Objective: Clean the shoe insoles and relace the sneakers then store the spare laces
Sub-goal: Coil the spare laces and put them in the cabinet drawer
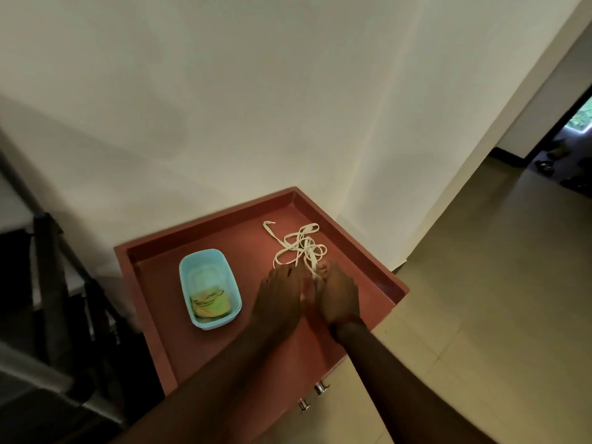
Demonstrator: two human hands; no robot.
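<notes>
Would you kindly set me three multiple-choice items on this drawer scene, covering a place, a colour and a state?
1. Where does the tangle of white flat shoelaces lie in the open reddish-brown drawer?
A. inside the tub
B. on the drawer's bottom, right of the tub
C. on the floor

2. What colour is the rectangular plastic tub?
A. light blue
B. black
C. orange

3. What are the hands doing?
A. resting on the tub
B. hanging outside the drawer
C. meeting at the laces' near end

Answers:
1 B, the laces spread on the bare drawer bottom.
2 A, its walls are pale blue.
3 C, the left hand and right hand touch the laces.
</notes>
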